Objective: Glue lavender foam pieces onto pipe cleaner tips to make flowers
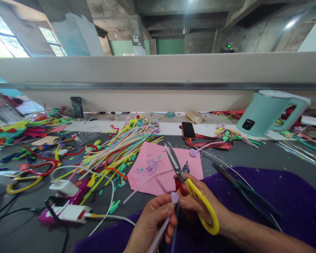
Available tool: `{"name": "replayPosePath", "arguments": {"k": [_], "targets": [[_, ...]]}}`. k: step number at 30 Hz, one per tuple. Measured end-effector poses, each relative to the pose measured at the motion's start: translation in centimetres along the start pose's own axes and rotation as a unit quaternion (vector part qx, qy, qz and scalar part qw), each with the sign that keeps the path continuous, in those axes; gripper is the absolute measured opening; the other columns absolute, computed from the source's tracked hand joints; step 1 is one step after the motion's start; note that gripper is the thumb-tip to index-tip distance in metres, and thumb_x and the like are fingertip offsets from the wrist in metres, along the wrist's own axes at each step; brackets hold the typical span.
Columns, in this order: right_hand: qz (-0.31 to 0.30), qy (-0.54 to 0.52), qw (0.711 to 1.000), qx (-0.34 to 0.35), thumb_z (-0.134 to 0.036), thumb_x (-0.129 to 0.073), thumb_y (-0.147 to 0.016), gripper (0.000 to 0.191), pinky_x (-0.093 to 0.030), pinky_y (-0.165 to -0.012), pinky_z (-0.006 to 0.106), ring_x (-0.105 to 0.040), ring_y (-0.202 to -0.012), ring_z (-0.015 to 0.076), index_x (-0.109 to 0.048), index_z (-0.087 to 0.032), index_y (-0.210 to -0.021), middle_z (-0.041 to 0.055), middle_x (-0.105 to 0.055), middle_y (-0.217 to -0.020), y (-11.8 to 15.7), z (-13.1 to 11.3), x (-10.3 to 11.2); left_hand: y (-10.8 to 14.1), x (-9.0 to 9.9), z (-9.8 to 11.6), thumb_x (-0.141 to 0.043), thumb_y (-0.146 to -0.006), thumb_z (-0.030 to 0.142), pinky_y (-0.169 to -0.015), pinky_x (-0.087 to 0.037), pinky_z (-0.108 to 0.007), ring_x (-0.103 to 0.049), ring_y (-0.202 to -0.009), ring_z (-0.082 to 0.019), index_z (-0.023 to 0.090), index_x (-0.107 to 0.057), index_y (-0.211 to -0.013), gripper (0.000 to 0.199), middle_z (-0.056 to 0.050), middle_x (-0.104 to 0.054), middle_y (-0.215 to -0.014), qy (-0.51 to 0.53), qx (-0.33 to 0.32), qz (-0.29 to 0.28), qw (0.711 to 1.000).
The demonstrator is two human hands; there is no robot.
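My left hand [156,215] pinches the stem of a small lilac pipe-cleaner flower [174,197], its curled head showing above the fingertips. My right hand [204,195] holds scissors [211,219] with a yellow handle. Their blades point up and away, nearly together, clear of the flower. The right fingertips are beside the flower head, perhaps touching it; part of these fingers is hidden. Beyond both hands lies a pink sheet [154,185] with lilac snippets [151,166] and a loose lilac stem [144,183]. Another lilac flower [193,152] rests at its far right.
Long-nosed pliers [243,191] lie on purple cloth [276,179] at right. A green kettle [265,110] and a phone [189,130] stand or lie farther back. Many pipe cleaners [116,144] spread left. A power strip [81,191] with cables and red-handled scissors [46,168] occupy the near left.
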State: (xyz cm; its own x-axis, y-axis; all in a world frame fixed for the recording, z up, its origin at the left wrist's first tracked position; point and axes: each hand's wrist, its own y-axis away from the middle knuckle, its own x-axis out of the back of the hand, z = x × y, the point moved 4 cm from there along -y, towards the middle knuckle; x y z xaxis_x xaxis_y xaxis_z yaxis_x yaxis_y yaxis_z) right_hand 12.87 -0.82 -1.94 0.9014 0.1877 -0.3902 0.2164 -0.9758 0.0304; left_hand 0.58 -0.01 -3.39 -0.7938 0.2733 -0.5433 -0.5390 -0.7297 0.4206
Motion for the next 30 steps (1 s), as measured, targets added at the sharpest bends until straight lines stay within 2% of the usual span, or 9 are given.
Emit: {"name": "replayPosePath", "arguments": {"k": [9, 21, 25, 30], "targets": [[0.006, 0.027, 1.000, 0.010, -0.035, -0.070, -0.067, 0.044, -0.032, -0.036, 0.014, -0.038, -0.039, 0.0026, -0.048, -0.020, -0.102, -0.0075, -0.047, -0.062, -0.2, -0.1, 0.1, 0.1, 0.3, 0.4, -0.072, -0.060, 0.028, -0.029, -0.035, -0.013, -0.046, -0.028, -0.006, 0.013, -0.065, -0.080, 0.026, 0.001, -0.059, -0.041, -0.047, -0.022, 0.054, 0.997], [-0.012, 0.048, 0.999, 0.022, -0.033, -0.071, -0.066, 0.044, -0.032, -0.037, 0.014, -0.038, -0.041, 0.0027, -0.047, -0.019, -0.100, -0.0067, -0.047, -0.065, -0.1, -0.7, -0.1, 0.3, 0.3, 0.2, -0.073, -0.059, 0.030, -0.028, -0.033, -0.013, -0.045, -0.028, -0.006, 0.013, -0.064, -0.078, 0.027, 0.001, -0.058, -0.040, -0.059, -0.033, 0.065, 0.996], [-0.033, 0.041, 0.997, 0.047, -0.037, -0.072, -0.065, 0.050, -0.031, -0.040, 0.014, -0.034, -0.045, 0.0027, -0.046, -0.018, -0.103, -0.0068, -0.044, -0.064, -0.2, -1.1, -0.1, 0.4, 0.4, 0.6, -0.072, -0.060, 0.029, -0.028, -0.031, -0.012, -0.042, -0.028, -0.004, 0.013, -0.064, -0.080, 0.027, 0.002, -0.056, -0.041, -0.039, -0.050, 0.076, 0.995], [-0.045, 0.014, 0.996, 0.074, -0.045, -0.070, -0.065, 0.051, -0.027, -0.040, 0.013, -0.027, -0.046, 0.0025, -0.045, -0.018, -0.101, -0.0074, -0.038, -0.064, 0.1, -2.2, -0.6, 0.5, 0.8, 1.2, -0.071, -0.063, 0.026, -0.029, -0.029, -0.010, -0.039, -0.030, -0.003, 0.014, -0.061, -0.083, 0.025, 0.005, -0.053, -0.044, -0.002, -0.088, 0.121, 0.989]]}}
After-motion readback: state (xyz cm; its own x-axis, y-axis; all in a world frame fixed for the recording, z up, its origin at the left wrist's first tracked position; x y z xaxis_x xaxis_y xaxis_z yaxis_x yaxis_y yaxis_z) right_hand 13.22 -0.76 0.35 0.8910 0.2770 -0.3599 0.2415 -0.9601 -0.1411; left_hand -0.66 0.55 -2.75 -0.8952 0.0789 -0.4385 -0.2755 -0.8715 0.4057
